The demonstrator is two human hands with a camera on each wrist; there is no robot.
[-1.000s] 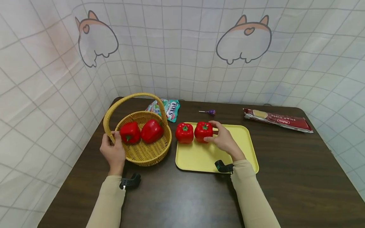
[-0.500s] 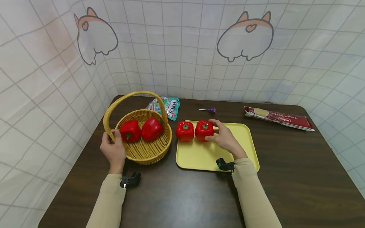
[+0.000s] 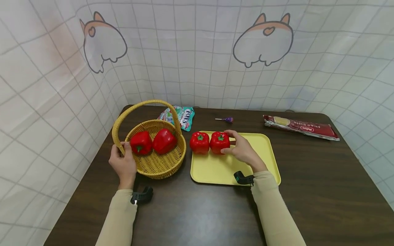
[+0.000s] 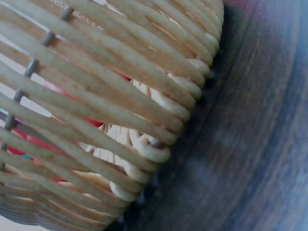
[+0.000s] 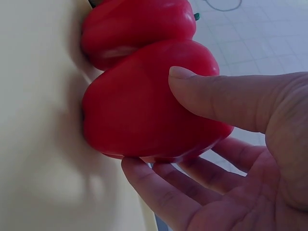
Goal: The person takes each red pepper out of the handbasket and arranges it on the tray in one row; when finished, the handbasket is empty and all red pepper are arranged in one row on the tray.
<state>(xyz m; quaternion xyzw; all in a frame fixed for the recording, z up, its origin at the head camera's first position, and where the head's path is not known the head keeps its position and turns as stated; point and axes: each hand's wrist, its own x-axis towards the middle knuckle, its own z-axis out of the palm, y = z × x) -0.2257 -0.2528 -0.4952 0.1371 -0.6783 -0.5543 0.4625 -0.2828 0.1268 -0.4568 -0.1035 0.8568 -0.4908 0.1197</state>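
Observation:
A round wicker basket with a tall arched handle stands at the left of the table; two red bell peppers lie on their sides in it. My left hand grips the basket's handle low on its left side. In the left wrist view only the woven wall and dark table show; that hand is out of sight. My right hand holds an upright red bell pepper on the yellow tray, thumb on one side and fingers round the other. Another upright bell pepper touches it on the left.
Behind the basket lies a teal candy bag. A purple-wrapped lollipop lies behind the tray. A long dark red pasta packet sits at the back right. A white grid-patterned curtain encloses the table's back and sides.
Both hands keep their places on the basket handle and the bell pepper. Only a slight shift of the head view shows between the frames.

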